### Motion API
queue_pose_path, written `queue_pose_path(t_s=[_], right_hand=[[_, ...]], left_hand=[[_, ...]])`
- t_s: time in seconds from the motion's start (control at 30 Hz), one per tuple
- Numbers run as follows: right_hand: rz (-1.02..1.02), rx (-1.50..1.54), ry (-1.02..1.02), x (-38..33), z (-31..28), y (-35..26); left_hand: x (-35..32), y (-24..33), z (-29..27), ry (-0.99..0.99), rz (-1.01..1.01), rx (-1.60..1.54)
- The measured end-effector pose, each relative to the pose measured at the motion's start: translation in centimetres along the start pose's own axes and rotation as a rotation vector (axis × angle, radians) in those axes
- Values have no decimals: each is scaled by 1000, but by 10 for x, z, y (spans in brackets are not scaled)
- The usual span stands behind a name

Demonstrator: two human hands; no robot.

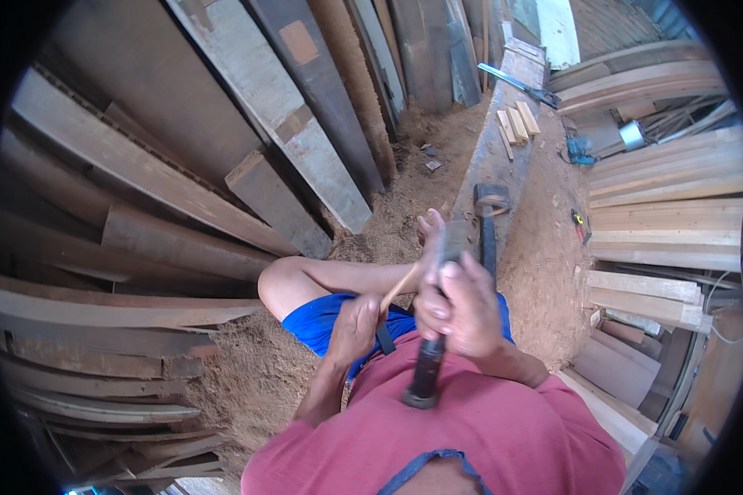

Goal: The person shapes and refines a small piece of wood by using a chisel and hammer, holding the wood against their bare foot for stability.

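Note:
My right hand [458,313] is wrapped round the dark handle [425,375] of a bladed tool, its butt end close to my chest. The tool's flat grey blade [452,239] points away from me and is blurred, so its exact kind is unclear. My left hand [357,326] grips a thin wooden stick [400,285], which slants up to the right toward the blade. Whether blade and stick touch, I cannot tell. Just beyond, a hammer with a blocky head [491,198] lies on the narrow wooden bench [480,161].
Several short wood pieces [518,124] and a handsaw [520,85] lie farther along the bench. Tall planks [305,124] lean on the left, stacked boards [664,227] on the right. A teal power tool [580,150] and a tape measure [579,221] rest beside sawdust-covered ground [541,272].

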State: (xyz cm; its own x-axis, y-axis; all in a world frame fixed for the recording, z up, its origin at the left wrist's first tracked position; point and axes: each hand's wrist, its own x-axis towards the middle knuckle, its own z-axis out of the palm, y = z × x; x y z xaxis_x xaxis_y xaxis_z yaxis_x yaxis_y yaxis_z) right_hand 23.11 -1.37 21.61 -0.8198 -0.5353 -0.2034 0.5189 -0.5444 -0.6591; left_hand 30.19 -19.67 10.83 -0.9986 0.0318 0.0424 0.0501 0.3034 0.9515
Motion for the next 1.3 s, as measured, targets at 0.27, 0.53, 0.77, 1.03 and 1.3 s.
queue_pose_path(t_s=[0.27,0.53,0.77,1.03,1.3], right_hand=[[20,-409,92,47,-51,16],[1,-679,125,61,-66,22],[29,42,161,52,-41,45],[205,24,-12,28,-6,56],[209,9,11,19,-9,48]], left_hand=[[9,-9,23,-60,-423,-1225],[31,-6,32,-85,-292,-934],[63,-21,27,66,-355,-899],[59,13,-1,130,-98,-205],[46,20,15,196,-48,-216]])
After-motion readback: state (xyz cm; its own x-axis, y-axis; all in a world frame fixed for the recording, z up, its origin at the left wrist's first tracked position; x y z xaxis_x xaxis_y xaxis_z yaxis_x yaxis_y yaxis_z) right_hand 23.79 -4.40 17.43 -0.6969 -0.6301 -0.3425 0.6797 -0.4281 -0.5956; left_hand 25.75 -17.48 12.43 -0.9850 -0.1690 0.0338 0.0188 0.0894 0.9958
